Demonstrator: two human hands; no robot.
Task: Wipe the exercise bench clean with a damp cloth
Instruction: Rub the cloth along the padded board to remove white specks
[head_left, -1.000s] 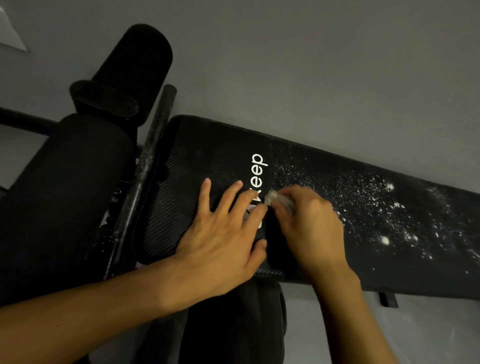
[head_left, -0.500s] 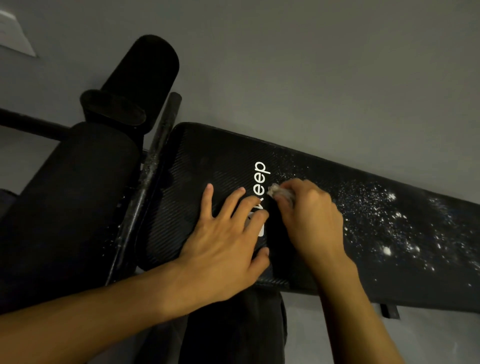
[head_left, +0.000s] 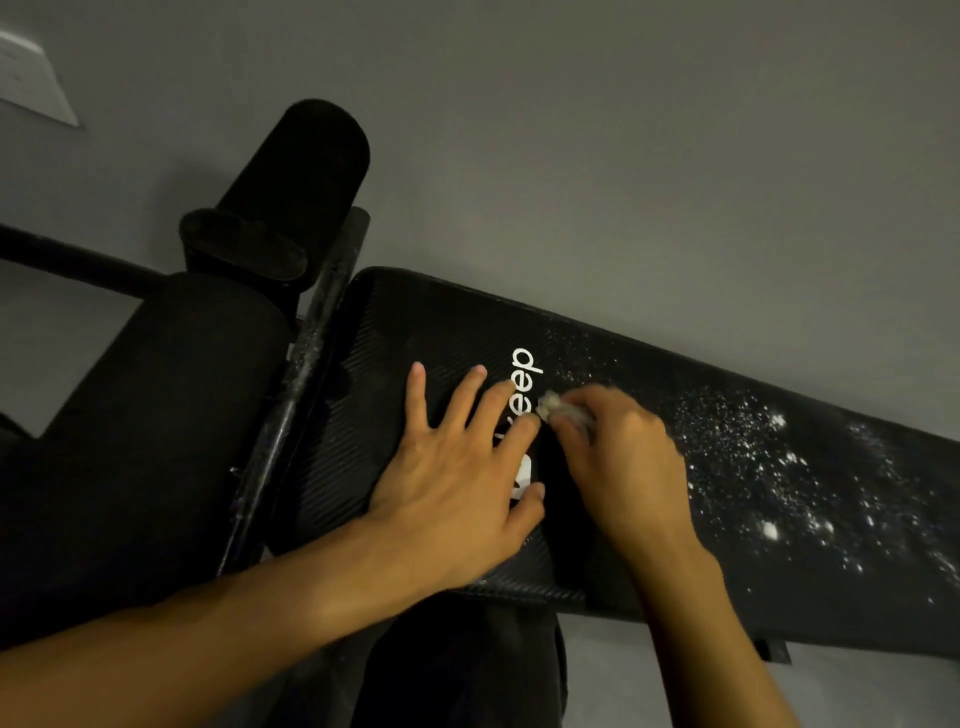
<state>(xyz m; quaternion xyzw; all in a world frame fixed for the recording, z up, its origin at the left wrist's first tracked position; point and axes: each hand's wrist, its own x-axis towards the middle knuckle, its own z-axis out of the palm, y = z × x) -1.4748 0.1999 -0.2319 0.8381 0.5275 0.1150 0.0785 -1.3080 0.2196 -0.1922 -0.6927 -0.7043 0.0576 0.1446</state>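
So from my feed, the exercise bench fills most of the view. It's a long black pad running from the middle out to the right edge of frame over a grey floor. Off its left end there's a fat black foam roller, a second roller further back, and a scuffed metal bar running right along the pad's left edge.

The left hand lies flat on the left end of the pad, fingers straight and spread, holding nothing and partly covering the white logo. The right hand is just beside it, about midway across the pad's width, fingers curled and pinching a small pale cloth bunched against the surface. The cloth pokes out at the fingertips, right next to the logo.

White dust specks are scattered over the pad to the right of that hand, thickest toward the right end. The left end looks dark and mostly free of specks.
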